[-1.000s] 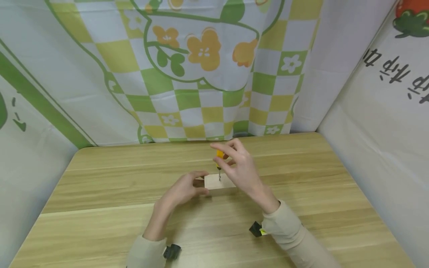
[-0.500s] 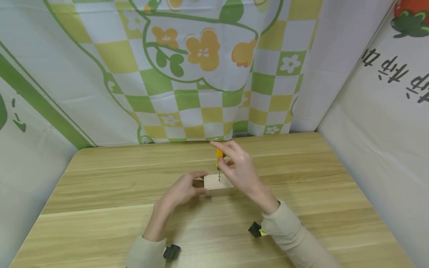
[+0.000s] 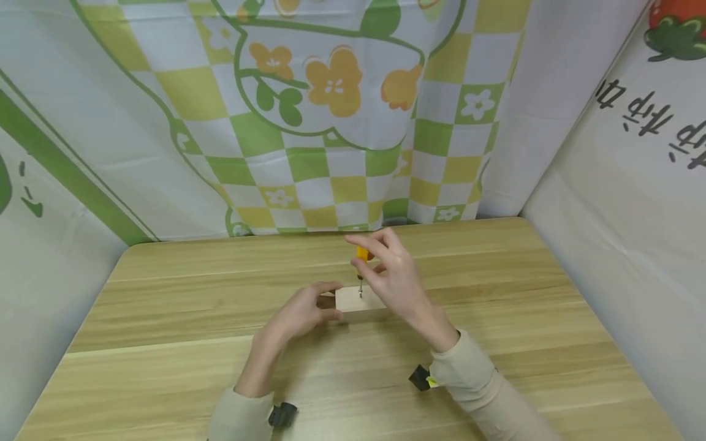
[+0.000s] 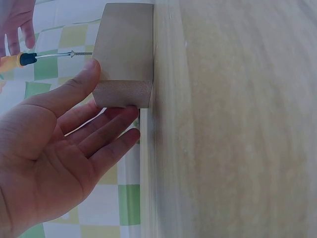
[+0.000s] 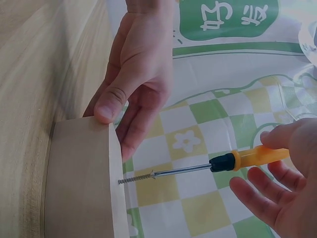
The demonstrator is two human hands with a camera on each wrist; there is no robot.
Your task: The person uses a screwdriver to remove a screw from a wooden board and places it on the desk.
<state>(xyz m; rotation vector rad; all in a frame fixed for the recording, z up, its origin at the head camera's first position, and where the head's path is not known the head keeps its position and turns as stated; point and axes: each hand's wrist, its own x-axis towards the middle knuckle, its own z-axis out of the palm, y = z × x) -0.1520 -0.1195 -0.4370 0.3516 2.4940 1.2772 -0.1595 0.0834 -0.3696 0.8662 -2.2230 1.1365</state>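
Note:
A pale wooden block lies on the table. My left hand grips its left end, the thumb on the near edge and fingers on the far side. A screw stands upright with its point at the block's top face and most of its thread exposed. On the screw's head sits the tip of a screwdriver with a yellow handle and black collar. My right hand holds this handle from above between thumb and fingers, with the index finger stretched out over the top. Its wrist partly covers the block's right end in the head view.
The wood-grain table extends around the block. A patterned curtain hangs along its back edge, with white cloth walls on both sides. Small black devices sit at both sleeves.
The right thumb rolls inward along the screwdriver handle, then back out to the left, while the fingers shift with it. Left hand, block and screw stay in place.

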